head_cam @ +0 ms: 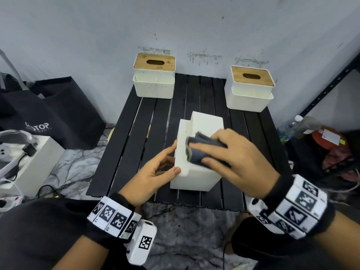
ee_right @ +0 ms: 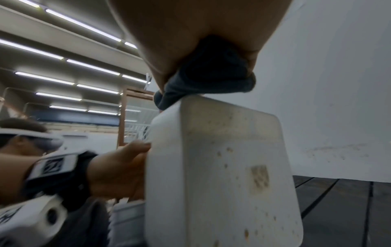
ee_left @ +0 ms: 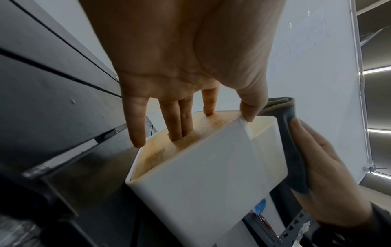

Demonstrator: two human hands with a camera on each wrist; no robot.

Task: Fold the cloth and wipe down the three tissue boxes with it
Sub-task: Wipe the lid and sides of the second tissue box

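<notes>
Nearest the head camera, two wrists ringed with black-and-white marker bands are seen, and beyond them the hands are set on a white tissue box [head_cam: 196, 172] tipped onto its side in the middle of a black slatted table [head_cam: 124, 145]. The box is steadied by the left hand [head_cam: 153, 172]: its thumb is laid against the near upper edge, while its straight fingers [ee_left: 180, 120] are pressed to the wooden lid face, which is turned to the left. A folded dark cloth [head_cam: 200, 151] is pressed onto the upturned white side by the right hand [head_cam: 235, 160], with the fingers spread over it and the thumb tucked at its near edge; from the right wrist view the cloth is seen bunched under the palm, at the box's top edge. Brown specks are seen on the box's bottom face in that view. Two more boxes with slotted wooden lids are stood upright at the table's far corners, the far left box [head_cam: 153, 78] and the far right box [head_cam: 250, 88], well apart from the hands. A black bag [head_cam: 58, 115] is seen on the floor to the left.
</notes>
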